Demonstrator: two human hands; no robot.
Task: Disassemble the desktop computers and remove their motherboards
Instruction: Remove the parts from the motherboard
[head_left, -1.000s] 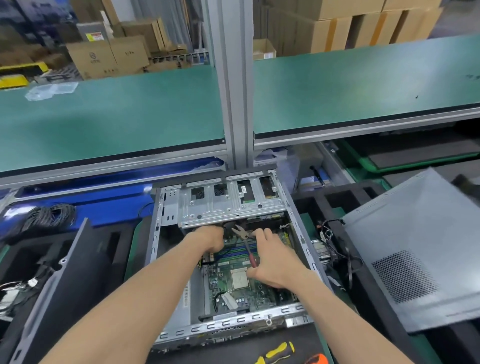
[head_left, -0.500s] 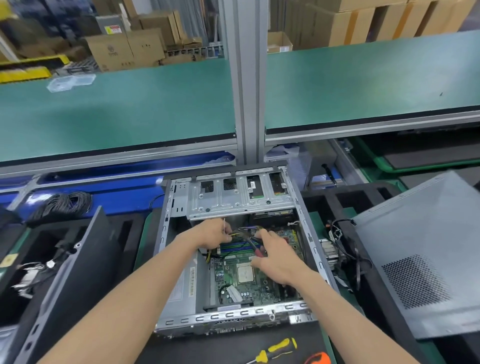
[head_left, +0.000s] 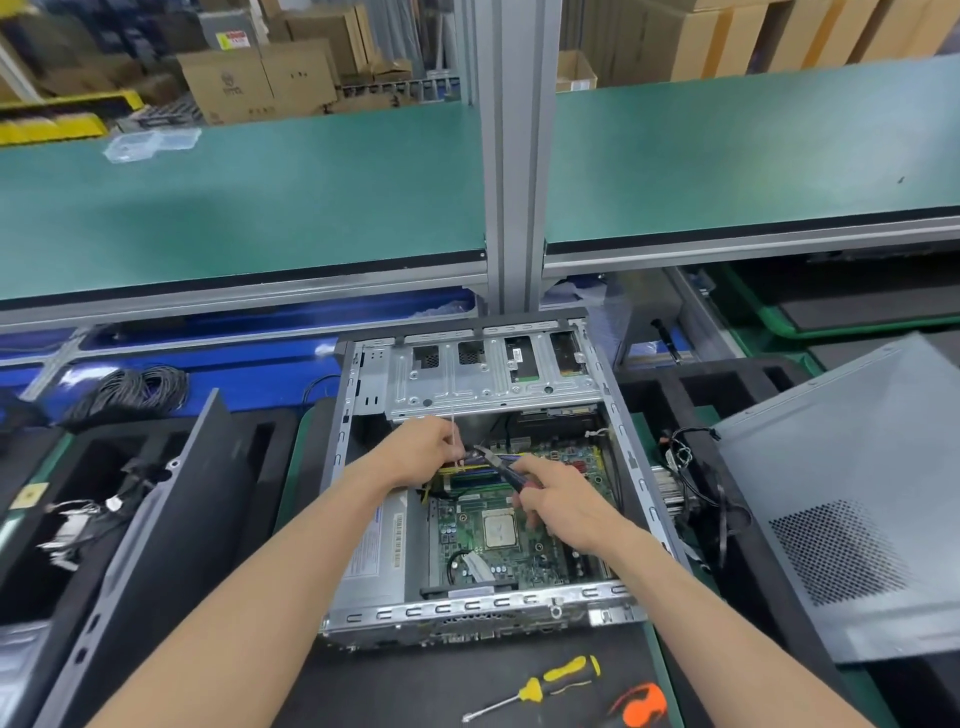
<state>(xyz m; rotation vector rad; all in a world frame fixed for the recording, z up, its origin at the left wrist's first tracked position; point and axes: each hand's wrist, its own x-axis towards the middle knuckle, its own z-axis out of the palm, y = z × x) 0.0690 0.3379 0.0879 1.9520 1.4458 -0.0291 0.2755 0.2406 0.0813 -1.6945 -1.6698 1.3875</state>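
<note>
motherboard (head_left: 498, 540) in case (head_left: 467, 608) | screwdriver (head_left: 540, 686) before case | panel (head_left: 857, 493) right

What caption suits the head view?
Left hand pinches a white cable tie; right hand works red-handled cutters over the green motherboard.

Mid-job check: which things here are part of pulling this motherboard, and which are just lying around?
In the job:
open computer case
motherboard
cutting pliers in the right hand
white cable tie pinched by the left hand

Lying about:
yellow screwdriver
removed side panel
coiled black cable
clear plastic tray
</note>
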